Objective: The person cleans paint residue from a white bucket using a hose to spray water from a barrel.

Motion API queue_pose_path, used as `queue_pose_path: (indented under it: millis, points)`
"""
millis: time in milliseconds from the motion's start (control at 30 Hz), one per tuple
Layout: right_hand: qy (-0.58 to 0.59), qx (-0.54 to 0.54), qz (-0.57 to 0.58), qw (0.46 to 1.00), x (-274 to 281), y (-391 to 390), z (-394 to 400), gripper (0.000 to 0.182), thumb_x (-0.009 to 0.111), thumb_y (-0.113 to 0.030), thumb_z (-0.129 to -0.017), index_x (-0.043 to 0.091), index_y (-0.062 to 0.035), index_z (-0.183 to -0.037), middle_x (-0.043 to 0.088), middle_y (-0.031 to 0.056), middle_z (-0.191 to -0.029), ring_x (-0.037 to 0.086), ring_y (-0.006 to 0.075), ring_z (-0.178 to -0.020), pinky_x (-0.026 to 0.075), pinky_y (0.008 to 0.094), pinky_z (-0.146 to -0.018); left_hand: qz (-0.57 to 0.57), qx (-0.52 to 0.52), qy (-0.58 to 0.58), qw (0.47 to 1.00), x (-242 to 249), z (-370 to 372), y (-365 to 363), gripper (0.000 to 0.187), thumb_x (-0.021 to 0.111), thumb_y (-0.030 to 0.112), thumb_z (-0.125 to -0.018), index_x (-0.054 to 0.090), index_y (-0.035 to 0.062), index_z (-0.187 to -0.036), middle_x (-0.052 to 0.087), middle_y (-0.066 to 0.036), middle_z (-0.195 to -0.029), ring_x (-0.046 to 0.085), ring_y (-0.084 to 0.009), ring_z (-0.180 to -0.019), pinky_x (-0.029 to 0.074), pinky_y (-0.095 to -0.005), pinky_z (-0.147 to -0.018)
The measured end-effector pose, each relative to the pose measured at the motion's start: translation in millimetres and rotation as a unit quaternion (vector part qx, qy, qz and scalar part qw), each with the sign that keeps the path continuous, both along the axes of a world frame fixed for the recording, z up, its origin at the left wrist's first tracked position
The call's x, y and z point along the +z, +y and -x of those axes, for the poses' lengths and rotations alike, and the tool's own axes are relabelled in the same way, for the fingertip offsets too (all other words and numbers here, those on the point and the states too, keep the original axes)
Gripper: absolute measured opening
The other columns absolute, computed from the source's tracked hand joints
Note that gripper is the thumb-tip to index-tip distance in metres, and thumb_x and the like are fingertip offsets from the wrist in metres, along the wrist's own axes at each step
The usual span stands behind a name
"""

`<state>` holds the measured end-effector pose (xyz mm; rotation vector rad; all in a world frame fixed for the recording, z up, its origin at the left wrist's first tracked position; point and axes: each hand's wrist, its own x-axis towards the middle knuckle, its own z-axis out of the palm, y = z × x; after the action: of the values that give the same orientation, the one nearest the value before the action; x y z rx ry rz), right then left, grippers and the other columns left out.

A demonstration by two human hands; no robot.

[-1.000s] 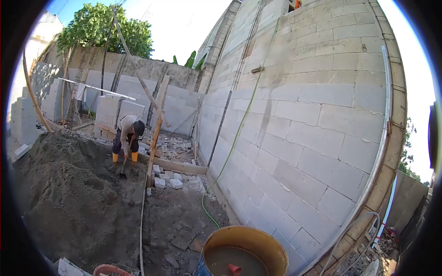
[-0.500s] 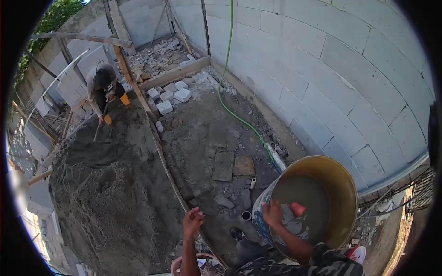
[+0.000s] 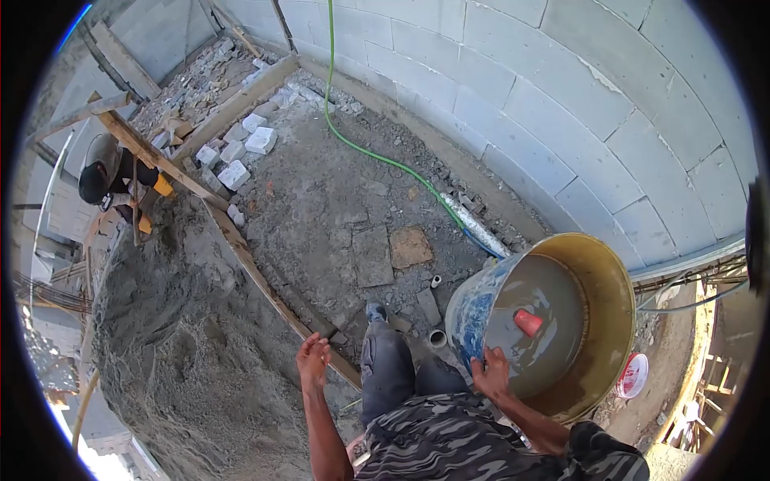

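A large drum [image 3: 613, 321], blue outside and yellowish inside, stands at the right with greyish water [image 3: 553, 293] in it. In the water floats a red cup [image 3: 527, 322], apart from both hands. My right hand [image 3: 492, 374] is at the near left rim of the drum, its fingers hooked over the edge. Over the lower edge of the sand pile [image 3: 200, 345], my left hand [image 3: 314, 361] hangs in the air with loosely bent fingers apart and nothing visible in them.
A wooden board [image 3: 257, 276] borders the sand pile. At the far left a person [image 3: 112, 172] in yellow boots bends over the sand. A green hose [image 3: 377, 152] runs along the block wall [image 3: 521, 104]. White block pieces [image 3: 261, 140] and a red-and-white bucket [image 3: 633, 375] lie about.
My right hand has moved from above the water down to the drum's rim. The view has shifted, and my foot has stepped forward. The other person has bent lower.
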<state>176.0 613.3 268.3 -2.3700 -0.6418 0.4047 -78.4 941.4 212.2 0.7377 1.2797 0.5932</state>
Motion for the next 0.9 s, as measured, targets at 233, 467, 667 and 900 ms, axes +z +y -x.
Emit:
queue_pose_path:
  millis: [233,467,667,900]
  points:
    - [0.012,-0.012,0.119,0.993,23,25,-16,0.030,0.069,-0.023,-0.077,0.067,-0.0003,-0.096,0.063,0.0213,-0.088,0.063,0.0388,-0.082,0.050,0.0444,-0.069,0.081,-0.177,0.036,0.980,-87,-151,129,0.025,0.065,0.009,-0.090,0.059,0.0073,-0.114,0.067,-0.005,-0.093,0.064,-0.0105,-0.074,0.050,-0.0230,-0.056]
    - [0.430,-0.084,0.208,0.874,56,220,-150,0.044,0.064,-0.044,-0.088,0.071,-0.0010,-0.094,0.070,0.0126,-0.079,0.069,0.0256,-0.078,0.053,0.0378,-0.075,0.064,-0.400,0.139,0.904,-166,-285,229,0.031,0.064,0.007,-0.086,0.059,0.0078,-0.116,0.066,-0.001,-0.093,0.061,-0.0085,-0.080,0.047,-0.0257,-0.066]
    - [0.366,-0.347,-0.159,0.849,-207,290,-231,0.026,0.058,-0.014,-0.095,0.064,0.0035,-0.112,0.068,0.0098,-0.086,0.067,0.0153,-0.078,0.054,0.0292,-0.070,0.067,-0.454,0.157,0.874,-202,-342,267,0.031,0.063,0.010,-0.088,0.059,0.0067,-0.118,0.065,-0.001,-0.092,0.061,-0.0086,-0.082,0.047,-0.0236,-0.066]
    - [0.466,-0.472,-0.194,0.723,-452,265,-309,0.021,0.058,-0.013,-0.094,0.063,-0.0030,-0.112,0.066,0.0063,-0.086,0.063,0.0139,-0.069,0.050,0.0289,-0.059,0.100,-0.410,0.236,0.875,-268,-315,296,0.033,0.064,0.008,-0.088,0.057,0.0030,-0.120,0.066,-0.004,-0.089,0.062,-0.0100,-0.075,0.048,-0.0237,-0.057]
